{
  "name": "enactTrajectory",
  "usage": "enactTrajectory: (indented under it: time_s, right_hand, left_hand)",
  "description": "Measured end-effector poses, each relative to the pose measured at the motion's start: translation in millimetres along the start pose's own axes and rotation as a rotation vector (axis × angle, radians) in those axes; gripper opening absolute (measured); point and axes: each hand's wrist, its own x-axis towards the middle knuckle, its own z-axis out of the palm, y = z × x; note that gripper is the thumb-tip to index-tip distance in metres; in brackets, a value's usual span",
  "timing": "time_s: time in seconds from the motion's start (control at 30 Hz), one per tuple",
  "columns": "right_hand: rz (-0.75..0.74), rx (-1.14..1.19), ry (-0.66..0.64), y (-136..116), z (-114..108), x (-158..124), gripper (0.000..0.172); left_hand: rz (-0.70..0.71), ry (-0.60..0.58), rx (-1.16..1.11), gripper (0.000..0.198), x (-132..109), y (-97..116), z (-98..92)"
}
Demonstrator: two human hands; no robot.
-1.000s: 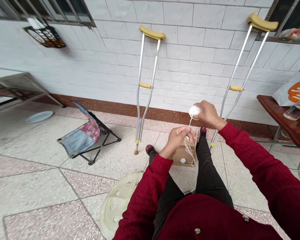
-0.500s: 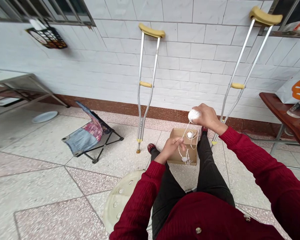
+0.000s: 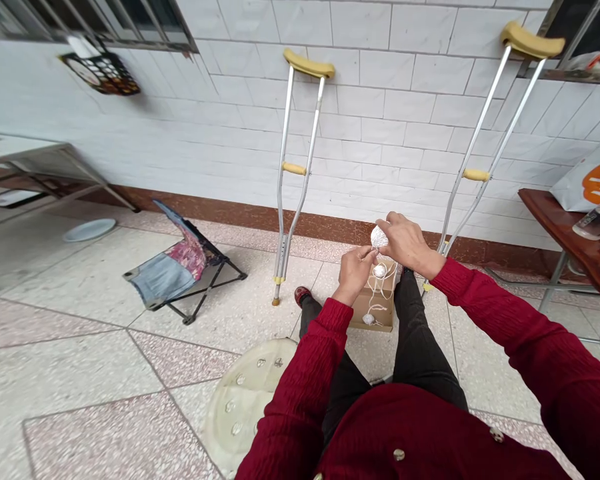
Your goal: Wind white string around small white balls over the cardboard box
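A ball of white yarn (image 3: 379, 236) is gripped by my right hand (image 3: 405, 241), its fingers wrapped round the right side. Close against its lower edge, my left hand (image 3: 356, 270) is closed in a pinch on the white yarn strand. The fingertips of both hands nearly meet there. Below them a shallow cardboard box (image 3: 384, 325) lies on the floor between my feet. Inside it are a smaller white yarn ball (image 3: 379, 271), a white clump of yarn (image 3: 369, 319) near the front, and loose loops of strand. My left hand hides part of the box.
Two crutches (image 3: 294, 169) (image 3: 476, 175) lean on the tiled wall. A folding chair (image 3: 167, 273) stands at left, with a round pale stool (image 3: 240, 407) by my left leg. At right a brown table (image 3: 555, 217) holds a bag (image 3: 590, 177) and a plastic cup (image 3: 597, 223).
My left hand has moved up and right to the ball, so the strand between the hands is much shorter. My right hand has shifted slightly left with the ball.
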Motion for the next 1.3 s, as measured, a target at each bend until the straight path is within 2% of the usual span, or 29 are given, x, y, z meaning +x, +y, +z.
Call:
enactTrajectory:
  time_s: [0.1,0.23,0.33,0.47,0.63,0.73,0.8,0.87,0.93,1.0,1.07,1.13,1.2,1.3]
  right_hand:
    - [0.010,-0.013,-0.034,5.8,3.5,0.1,0.042]
    - [0.039,0.005,-0.074,16.7,15.8,3.6,0.040]
    - [0.052,0.023,-0.049,22.5,23.3,7.6,0.039]
    - [0.100,0.032,-0.005,30.6,23.9,11.7,0.040]
    - [0.092,0.045,0.053,49.4,17.9,17.0,0.038]
    - [0.158,0.048,0.083,65.4,11.0,22.1,0.038]
    - [0.186,0.064,0.104,71.7,3.9,24.2,0.041]
    - [0.173,0.093,0.117,70.5,-4.2,23.8,0.044]
    - [0.133,0.121,0.110,61.9,-11.7,21.0,0.043]
    - [0.103,0.136,0.087,49.7,-17.3,17.1,0.042]
    - [0.092,0.134,0.061,37.9,-20.4,13.8,0.039]
    - [0.084,0.123,0.041,28.7,-21.1,11.9,0.039]
    - [0.073,0.109,0.024,22.8,-19.9,11.3,0.039]
    - [0.061,0.083,0.000,18.9,-15.3,11.1,0.040]
  left_hand:
    - [-0.060,-0.079,-0.207,0.039,-6.7,0.5,1.7]
    - [-0.148,-0.255,-0.570,0.033,-16.0,7.4,-6.8]
    - [-0.230,-0.339,-0.692,0.029,-24.4,12.4,-14.1]
    - [-0.242,-0.424,-0.716,0.029,-41.5,11.0,-22.8]
    - [-0.235,-0.439,-0.658,0.034,-67.8,2.2,-38.6]
    - [-0.243,-0.510,-0.551,0.038,-80.5,-14.4,-48.5]
    - [-0.241,-0.561,-0.382,0.040,-82.0,-34.0,-53.7]
    - [-0.223,-0.519,-0.115,0.037,-75.4,-55.7,-56.8]
    - [-0.159,-0.361,0.160,0.026,-61.4,-70.3,-56.8]
    - [-0.060,-0.179,0.307,0.024,-43.5,-70.3,-52.7]
    - [0.027,-0.045,0.284,0.034,-25.8,-54.9,-44.0]
    - [0.067,0.029,0.129,0.039,-11.6,-30.6,-31.3]
    - [0.046,0.029,-0.088,0.040,-2.2,-7.0,-17.1]
    - [-0.027,-0.006,-0.253,0.025,1.9,14.5,0.3]
